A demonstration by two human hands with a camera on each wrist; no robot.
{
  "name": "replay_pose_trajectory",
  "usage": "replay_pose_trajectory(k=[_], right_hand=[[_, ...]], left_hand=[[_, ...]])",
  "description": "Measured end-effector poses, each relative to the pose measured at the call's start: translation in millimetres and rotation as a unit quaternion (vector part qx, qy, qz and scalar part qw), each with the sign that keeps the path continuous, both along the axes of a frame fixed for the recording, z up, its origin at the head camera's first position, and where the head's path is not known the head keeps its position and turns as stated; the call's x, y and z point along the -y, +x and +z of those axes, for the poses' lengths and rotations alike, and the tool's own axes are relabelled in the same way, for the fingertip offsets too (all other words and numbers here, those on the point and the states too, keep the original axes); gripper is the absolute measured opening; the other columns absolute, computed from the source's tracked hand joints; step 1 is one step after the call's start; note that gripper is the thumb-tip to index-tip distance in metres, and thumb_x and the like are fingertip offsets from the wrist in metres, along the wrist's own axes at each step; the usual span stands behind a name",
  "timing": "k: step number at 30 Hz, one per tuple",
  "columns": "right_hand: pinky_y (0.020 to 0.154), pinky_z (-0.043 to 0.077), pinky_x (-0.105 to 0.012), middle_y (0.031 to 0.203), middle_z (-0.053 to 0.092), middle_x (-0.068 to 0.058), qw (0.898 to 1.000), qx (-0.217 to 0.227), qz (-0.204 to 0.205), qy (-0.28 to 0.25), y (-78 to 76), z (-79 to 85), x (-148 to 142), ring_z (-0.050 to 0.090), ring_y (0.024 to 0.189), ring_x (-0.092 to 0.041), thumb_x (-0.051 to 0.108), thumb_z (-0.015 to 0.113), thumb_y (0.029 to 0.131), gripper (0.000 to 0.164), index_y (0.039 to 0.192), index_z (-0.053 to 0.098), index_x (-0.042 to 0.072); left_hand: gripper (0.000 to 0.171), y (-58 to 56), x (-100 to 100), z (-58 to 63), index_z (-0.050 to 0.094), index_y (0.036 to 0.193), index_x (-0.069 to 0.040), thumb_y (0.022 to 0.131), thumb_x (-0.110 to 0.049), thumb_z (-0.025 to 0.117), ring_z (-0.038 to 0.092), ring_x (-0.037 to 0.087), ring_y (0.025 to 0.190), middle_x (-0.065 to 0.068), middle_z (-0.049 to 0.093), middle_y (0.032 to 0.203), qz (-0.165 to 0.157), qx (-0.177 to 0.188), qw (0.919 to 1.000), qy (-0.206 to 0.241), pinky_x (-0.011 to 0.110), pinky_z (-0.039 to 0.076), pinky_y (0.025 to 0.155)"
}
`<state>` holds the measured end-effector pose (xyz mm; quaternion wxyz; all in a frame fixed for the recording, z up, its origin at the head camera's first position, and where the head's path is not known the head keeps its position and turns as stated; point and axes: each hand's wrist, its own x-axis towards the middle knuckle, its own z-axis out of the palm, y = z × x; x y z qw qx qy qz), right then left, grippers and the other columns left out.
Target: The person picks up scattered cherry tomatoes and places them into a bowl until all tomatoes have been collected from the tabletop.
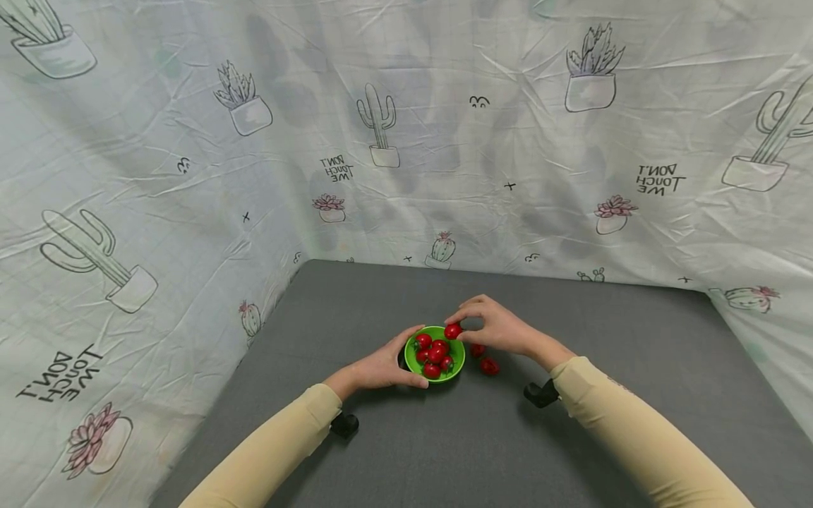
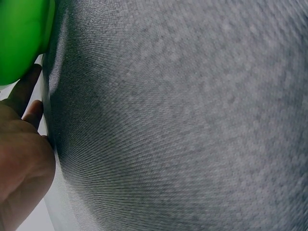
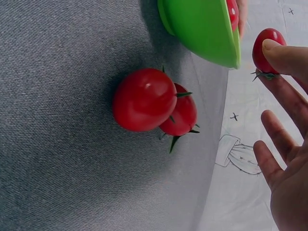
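Note:
A green bowl (image 1: 460, 367) stands on the grey table with several red cherry tomatoes (image 1: 436, 352) in it. My left hand (image 1: 382, 364) holds the bowl from the left, thumb along the near rim and fingers round the far side. Over the bowl's right edge, my right hand (image 1: 495, 326) pinches one cherry tomato (image 3: 267, 51) between thumb and fingertips, its green stalk end pointing down in the right wrist view. Two more tomatoes, a nearer one (image 3: 144, 99) and one behind it (image 3: 182, 115), lie on the table to the right of the bowl, below the right hand.
The grey table (image 1: 381, 451) reaches back to a hanging white cloth (image 1: 419, 190) printed with cacti, which also runs along the left side. Black wrist mounts show below the left sleeve (image 1: 279, 448) and the right sleeve (image 1: 635, 430).

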<state>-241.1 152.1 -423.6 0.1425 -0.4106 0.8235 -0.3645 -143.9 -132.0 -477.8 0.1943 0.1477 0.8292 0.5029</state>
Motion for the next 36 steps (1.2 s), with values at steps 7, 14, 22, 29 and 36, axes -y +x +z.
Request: replay_pose_trajectory(k=[7,14,22,29,36], right_hand=[[0.100,0.043,-0.058,0.134,0.056,-0.004,1.000,-0.003,0.004,0.008,1.4,-3.3,-0.7,0.046,0.126,-0.028,0.027,0.078,0.094,0.025,0.119,0.076,0.030],[0.099,0.045,-0.054,0.134,0.055,-0.003,1.000,-0.005,0.010,0.015,3.6,-3.7,1.1,0.047,0.126,-0.025,0.025,0.078,0.094,0.025,0.118,0.076,0.030],[0.097,0.046,-0.054,0.133,0.057,-0.004,1.000,-0.019,0.018,0.015,5.4,-3.0,1.0,0.048,0.126,-0.026,0.023,0.078,0.094,0.025,0.119,0.077,0.028],[0.098,0.045,-0.056,0.134,0.058,-0.006,1.000,-0.011,0.024,0.012,6.4,-0.6,-2.1,0.046,0.129,-0.028,0.026,0.077,0.095,0.026,0.120,0.077,0.022],[0.099,0.044,-0.059,0.136,0.056,-0.006,1.000,0.001,0.011,0.010,6.2,0.7,-6.5,0.043,0.131,-0.028,0.025,0.077,0.094,0.028,0.122,0.077,0.020]], left_hand=[[0.100,1.1,-0.9,1.8,0.018,0.163,-0.031,0.087,-0.038,0.083,0.030,0.020,0.147,0.000,0.028,0.163,0.001,-0.003,1.0000,0.002,0.050,0.029,0.116],[0.101,1.3,0.0,0.6,0.019,0.163,-0.032,0.086,-0.040,0.084,0.029,0.016,0.148,-0.004,0.027,0.162,0.003,-0.002,1.0000,-0.005,0.047,0.027,0.117],[0.102,-0.2,0.8,0.3,0.019,0.162,-0.033,0.085,-0.042,0.085,0.029,0.016,0.148,-0.004,0.026,0.163,0.003,0.003,1.0000,-0.003,0.047,0.028,0.117],[0.102,0.3,0.0,2.5,0.018,0.163,-0.032,0.086,-0.039,0.084,0.026,0.019,0.149,-0.001,0.024,0.164,0.003,0.008,0.9999,-0.007,0.050,0.027,0.117],[0.100,1.8,-1.2,5.1,0.018,0.163,-0.029,0.088,-0.036,0.083,0.028,0.020,0.149,0.001,0.026,0.163,-0.001,0.004,1.0000,0.004,0.051,0.027,0.117]])
